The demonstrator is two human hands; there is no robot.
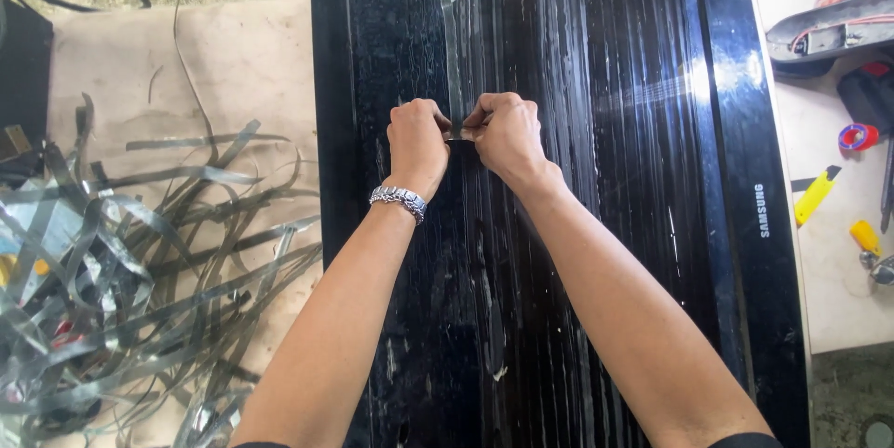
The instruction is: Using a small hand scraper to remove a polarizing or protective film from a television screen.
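A large black flat screen panel (pixel 615 224) lies in front of me, its glossy face streaked with pale lines. A narrow clear film strip (pixel 454 47) rises off the panel and runs away from me. My left hand (pixel 416 145), with a metal bracelet at the wrist, and my right hand (pixel 507 134) meet at the strip's near end, and both pinch it between thumb and fingers just above the panel's middle.
A heap of peeled silvery strips (pixel 121 280) lies on the pale sheet at the left. On the right a white surface holds a yellow utility knife (pixel 816 195), a red tape roll (pixel 857 137), a yellow-handled tool (pixel 866 238) and a black cable.
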